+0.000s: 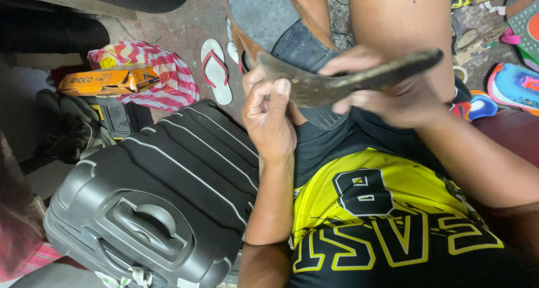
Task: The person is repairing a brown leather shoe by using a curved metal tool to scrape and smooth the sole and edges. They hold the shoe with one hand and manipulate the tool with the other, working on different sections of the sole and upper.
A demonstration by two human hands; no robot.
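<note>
Your legs and the shoe (281,24) are running off the top edge, so you are seeing only the shoe's grey sole, dark heel and a strip of tan upper; the toe is cut off. The big dark grey hard-shell suitcase (168,192) is lying just beside your left forearm, ribbed and matte, its handle facing up and its lower corner cut off by the frame. Past it, a red-and-white striped bag (168,80) is sitting on the floor with an orange box (106,81) on top, and a white flip-flop with red straps (216,69) is lying beside it. Your right hand (393,91) is wrapping around a flat, worn, brownish sole piece (359,80), thumb over it, fingers below and partly hidden. Your left hand (269,117) is pinching that piece's near end, fingers curled tight, right against the shoe's heel.
</note>
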